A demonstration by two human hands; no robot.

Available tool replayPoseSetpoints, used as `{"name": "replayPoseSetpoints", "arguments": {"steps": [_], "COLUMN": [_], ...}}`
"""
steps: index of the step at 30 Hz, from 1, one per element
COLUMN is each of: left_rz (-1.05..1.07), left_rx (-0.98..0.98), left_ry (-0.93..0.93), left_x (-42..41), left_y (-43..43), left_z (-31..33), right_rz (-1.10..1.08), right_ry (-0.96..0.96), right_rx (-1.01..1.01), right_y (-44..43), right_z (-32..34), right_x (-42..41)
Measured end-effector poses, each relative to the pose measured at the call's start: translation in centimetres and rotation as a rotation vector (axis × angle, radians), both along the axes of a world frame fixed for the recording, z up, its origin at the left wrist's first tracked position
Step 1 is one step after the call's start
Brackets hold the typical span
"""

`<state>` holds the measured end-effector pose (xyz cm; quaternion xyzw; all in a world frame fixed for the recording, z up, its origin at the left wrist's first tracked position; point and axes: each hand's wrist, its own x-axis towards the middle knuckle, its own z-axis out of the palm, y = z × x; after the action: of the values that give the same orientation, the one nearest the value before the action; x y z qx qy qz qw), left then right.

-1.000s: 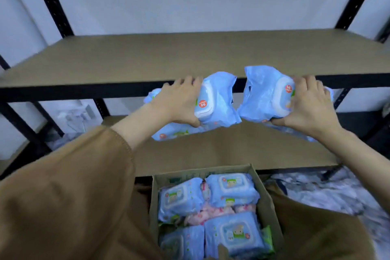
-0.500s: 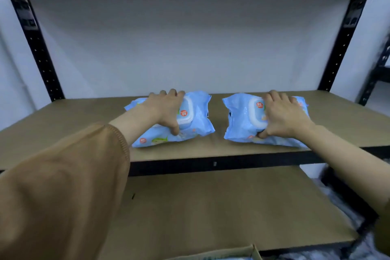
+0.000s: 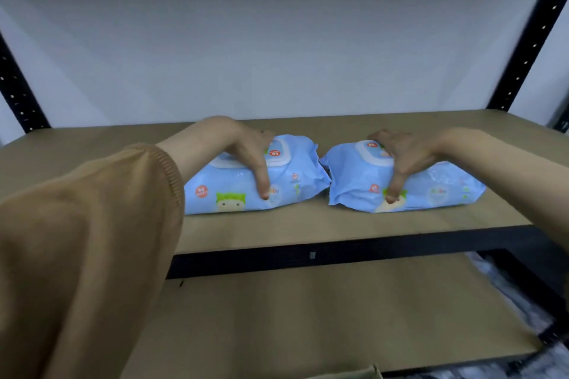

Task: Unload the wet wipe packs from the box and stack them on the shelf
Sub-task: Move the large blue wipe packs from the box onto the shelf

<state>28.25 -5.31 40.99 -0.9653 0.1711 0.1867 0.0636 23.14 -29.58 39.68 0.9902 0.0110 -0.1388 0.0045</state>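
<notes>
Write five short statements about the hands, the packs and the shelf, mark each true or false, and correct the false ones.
1. The left hand grips the left pack, and the right hand grips the right pack. True.
2. The packs are stacked one on the other. False: they lie side by side, ends close together.
3. Both packs lie on the upper shelf board. True.
4. The packs' wrappers are pink. False: they are blue.
5. The left arm is bare to the elbow. False: a tan sleeve covers it, stopping short of the wrist.
</notes>
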Motion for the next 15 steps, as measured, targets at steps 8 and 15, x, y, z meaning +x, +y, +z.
{"name": "replayPoseSetpoints", "arguments": {"steps": [8, 15], "left_rz": [-0.001, -0.054], "left_rx": [0.001, -0.004], "left_ry": [0.012, 0.011], "left_x": [0.0, -0.2], "left_y": [-0.2, -1.4], "left_z": [0.0, 0.0], "right_rz": [0.023, 0.042], "right_ry": [0.006, -0.006], "right_rx": [0.006, 0.073], "right_y": [0.5, 0.5], "right_z": [0.5, 0.3], "right_x": [1.4, 1.4]}}
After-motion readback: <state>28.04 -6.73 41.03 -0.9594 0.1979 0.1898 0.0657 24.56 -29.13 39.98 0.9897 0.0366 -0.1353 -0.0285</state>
